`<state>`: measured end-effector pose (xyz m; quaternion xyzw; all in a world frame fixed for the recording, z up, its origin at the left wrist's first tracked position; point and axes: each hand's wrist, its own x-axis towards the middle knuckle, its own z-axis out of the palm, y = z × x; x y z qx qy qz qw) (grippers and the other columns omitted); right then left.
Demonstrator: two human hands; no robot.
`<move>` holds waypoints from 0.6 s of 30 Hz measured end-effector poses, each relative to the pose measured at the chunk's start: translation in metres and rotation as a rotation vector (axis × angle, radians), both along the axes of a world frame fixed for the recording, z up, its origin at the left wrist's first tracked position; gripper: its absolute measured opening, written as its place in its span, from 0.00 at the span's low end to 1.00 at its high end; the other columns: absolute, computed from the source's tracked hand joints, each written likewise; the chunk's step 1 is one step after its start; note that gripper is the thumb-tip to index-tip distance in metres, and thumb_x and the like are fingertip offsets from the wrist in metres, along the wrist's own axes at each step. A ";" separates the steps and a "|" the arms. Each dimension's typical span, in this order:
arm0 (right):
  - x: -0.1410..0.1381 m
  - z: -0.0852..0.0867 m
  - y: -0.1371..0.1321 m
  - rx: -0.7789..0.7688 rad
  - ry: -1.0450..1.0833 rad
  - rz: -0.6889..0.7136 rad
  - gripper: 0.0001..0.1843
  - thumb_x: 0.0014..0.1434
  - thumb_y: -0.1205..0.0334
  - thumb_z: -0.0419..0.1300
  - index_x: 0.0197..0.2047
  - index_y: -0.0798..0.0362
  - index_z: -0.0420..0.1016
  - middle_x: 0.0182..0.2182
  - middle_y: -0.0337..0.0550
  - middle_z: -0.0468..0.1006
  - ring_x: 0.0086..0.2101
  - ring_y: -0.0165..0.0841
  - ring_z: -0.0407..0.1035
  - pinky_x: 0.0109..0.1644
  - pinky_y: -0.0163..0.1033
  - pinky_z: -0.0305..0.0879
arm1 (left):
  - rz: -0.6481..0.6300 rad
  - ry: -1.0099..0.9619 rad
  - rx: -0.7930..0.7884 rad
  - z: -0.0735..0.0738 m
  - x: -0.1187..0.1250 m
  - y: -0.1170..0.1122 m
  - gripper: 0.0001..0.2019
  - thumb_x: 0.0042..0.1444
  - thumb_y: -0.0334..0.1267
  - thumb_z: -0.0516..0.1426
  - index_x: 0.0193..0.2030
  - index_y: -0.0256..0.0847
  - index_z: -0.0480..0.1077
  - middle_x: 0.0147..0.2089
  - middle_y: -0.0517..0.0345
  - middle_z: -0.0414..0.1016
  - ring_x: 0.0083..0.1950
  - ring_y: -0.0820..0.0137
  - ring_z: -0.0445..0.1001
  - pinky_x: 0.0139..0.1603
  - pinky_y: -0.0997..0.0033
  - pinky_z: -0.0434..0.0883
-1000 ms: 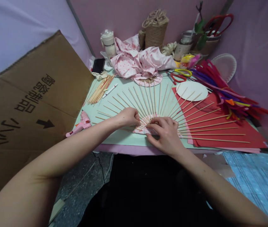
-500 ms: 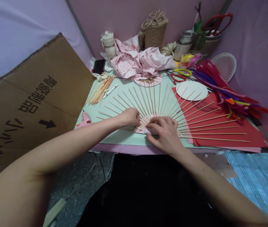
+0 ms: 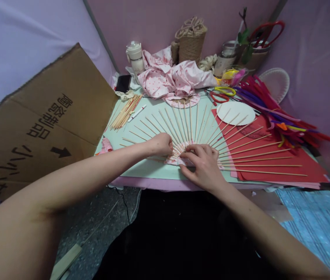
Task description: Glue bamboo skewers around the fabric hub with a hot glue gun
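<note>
Thin wooden sticks (image 3: 211, 132) lie spread in a fan on the pale green table (image 3: 141, 167), their near ends meeting at a small pink fabric piece (image 3: 174, 159). My left hand (image 3: 159, 144) is curled at the left side of that meeting point, its fingers pinched on stick ends. My right hand (image 3: 204, 165) rests just right of it, fingers bent and pressing down on the stick ends and the fabric. The right half of the fan lies over a red paper sheet (image 3: 272, 161).
A cardboard sheet (image 3: 42, 116) leans at the left. A pink glue gun (image 3: 105, 144), a loose bundle of sticks (image 3: 125, 111), a marker (image 3: 137, 112), pink cloth (image 3: 170, 76), twine spools (image 3: 191, 41), scissors (image 3: 220, 93), a white paper disc (image 3: 236, 112) and pipe cleaners (image 3: 272, 109) crowd the table.
Both hands have stayed at the fan's centre with only slight finger movement. The view has shifted a little, so the glue gun is more hidden behind my left forearm.
</note>
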<state>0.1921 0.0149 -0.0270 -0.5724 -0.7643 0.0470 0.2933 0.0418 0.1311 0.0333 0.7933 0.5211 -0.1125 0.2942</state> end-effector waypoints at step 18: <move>0.001 -0.001 0.000 -0.013 -0.011 0.004 0.11 0.57 0.56 0.63 0.44 0.48 0.79 0.46 0.47 0.78 0.49 0.46 0.65 0.51 0.52 0.51 | 0.055 -0.052 -0.121 -0.001 -0.014 -0.016 0.04 0.41 0.36 0.61 0.22 0.39 0.71 0.20 0.62 0.69 0.27 0.71 0.67 0.25 0.73 0.56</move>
